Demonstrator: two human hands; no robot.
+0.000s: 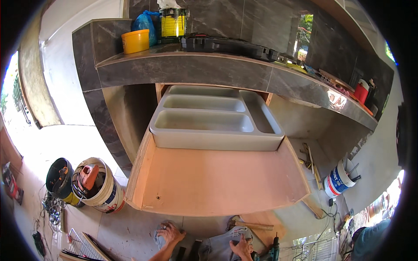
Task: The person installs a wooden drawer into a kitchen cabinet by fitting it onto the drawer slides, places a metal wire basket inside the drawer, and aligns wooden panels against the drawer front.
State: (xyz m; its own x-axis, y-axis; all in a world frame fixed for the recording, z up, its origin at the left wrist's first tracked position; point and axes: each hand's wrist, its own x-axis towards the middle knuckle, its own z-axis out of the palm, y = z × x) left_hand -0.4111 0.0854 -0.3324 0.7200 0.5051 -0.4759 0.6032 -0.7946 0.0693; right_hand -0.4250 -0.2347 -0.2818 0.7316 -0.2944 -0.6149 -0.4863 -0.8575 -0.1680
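My left hand rests on my left knee with its fingers apart and holds nothing. On my other leg lies my right hand, also empty, its fingers stretched out. Before me, a wooden drawer is pulled out from under a dark tiled counter. A grey cutlery tray with several long compartments sits at the drawer's back, and neither hand touches it. A hammer with a wooden handle lies just beyond my right leg. Beside my right hand a green and black drill is partly visible.
Tool-filled buckets, one white and one black, stand left of the drawer. Another white bucket stands right. Wire racks and cables lie on the floor. A black case lies on the counter. A person's teal sleeve shows lower right.
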